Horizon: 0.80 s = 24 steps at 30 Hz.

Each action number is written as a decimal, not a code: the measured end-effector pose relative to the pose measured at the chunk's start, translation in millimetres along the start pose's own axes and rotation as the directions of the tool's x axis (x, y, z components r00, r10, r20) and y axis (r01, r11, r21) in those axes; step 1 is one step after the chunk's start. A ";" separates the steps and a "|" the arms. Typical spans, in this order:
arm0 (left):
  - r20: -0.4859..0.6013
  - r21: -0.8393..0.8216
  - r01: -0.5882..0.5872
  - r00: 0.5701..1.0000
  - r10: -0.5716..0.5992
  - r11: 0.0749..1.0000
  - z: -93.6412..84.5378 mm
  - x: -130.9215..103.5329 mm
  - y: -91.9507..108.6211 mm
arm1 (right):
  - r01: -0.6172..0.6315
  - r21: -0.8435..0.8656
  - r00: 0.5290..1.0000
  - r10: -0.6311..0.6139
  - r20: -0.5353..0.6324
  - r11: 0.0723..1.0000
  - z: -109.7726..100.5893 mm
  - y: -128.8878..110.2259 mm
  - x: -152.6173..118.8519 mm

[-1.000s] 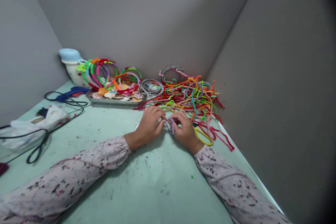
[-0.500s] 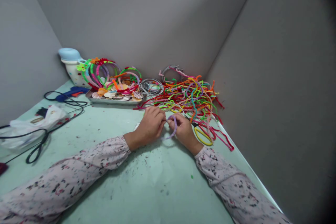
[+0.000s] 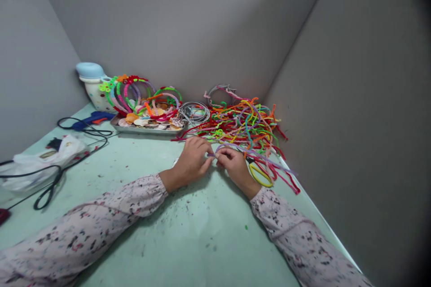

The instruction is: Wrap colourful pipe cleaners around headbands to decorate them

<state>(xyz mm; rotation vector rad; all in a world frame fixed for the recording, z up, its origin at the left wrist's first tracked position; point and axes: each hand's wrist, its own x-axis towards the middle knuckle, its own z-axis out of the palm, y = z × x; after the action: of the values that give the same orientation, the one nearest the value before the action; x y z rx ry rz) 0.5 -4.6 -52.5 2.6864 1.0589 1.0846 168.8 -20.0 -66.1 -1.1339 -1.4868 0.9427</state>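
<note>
Both my hands meet over the pale green table [image 3: 215, 215]. My left hand [image 3: 194, 158] pinches a short bit of purple fuzzy stem between thumb and fingers. Close beside it, my right hand [image 3: 234, 166] is closed on the same purple fuzzy stem [image 3: 269, 158], near the left hand's fingertips. The stem's blurred long part arches above my right hand and stretches right, over the edge of the colourful pile. Yellow-handled scissors [image 3: 261, 176] lie just right of my right hand, their blades partly hidden.
Behind my hands spreads a pile of fuzzy stems [image 3: 235, 121]. Left of it are coiled wire [image 3: 194, 112] and a metal tray [image 3: 148, 130] with shells and coloured rings. Farther left are a white-and-blue container [image 3: 96, 87], blue tool [image 3: 90, 120], black cable [image 3: 60, 171] and plastic bag [image 3: 30, 166].
The purple stem was curled down in front of my right hand; now it swings out above that hand to the right. Both hands stay in nearly the same place.
</note>
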 end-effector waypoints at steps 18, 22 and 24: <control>-0.014 -0.002 0.010 1.000 -0.010 1.000 3.0 -1.6 0.0 | 0.041 -0.036 0.999 -0.041 0.000 0.999 2.4 5.7 0.4; 0.003 0.000 -0.024 1.000 0.024 1.000 2.1 -2.1 0.0 | 0.011 -0.043 1.000 -0.010 0.025 0.999 1.7 4.1 0.2; -0.002 -0.010 -0.026 1.000 0.026 1.000 1.8 -2.0 0.0 | 0.024 -0.055 0.999 -0.023 0.032 0.998 2.0 5.7 0.2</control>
<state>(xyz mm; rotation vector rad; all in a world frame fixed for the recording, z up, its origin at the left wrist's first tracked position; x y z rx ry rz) 0.6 -5.5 -55.1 2.6991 1.0187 1.0931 167.9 -18.4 -71.8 -1.1435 -1.5564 0.9118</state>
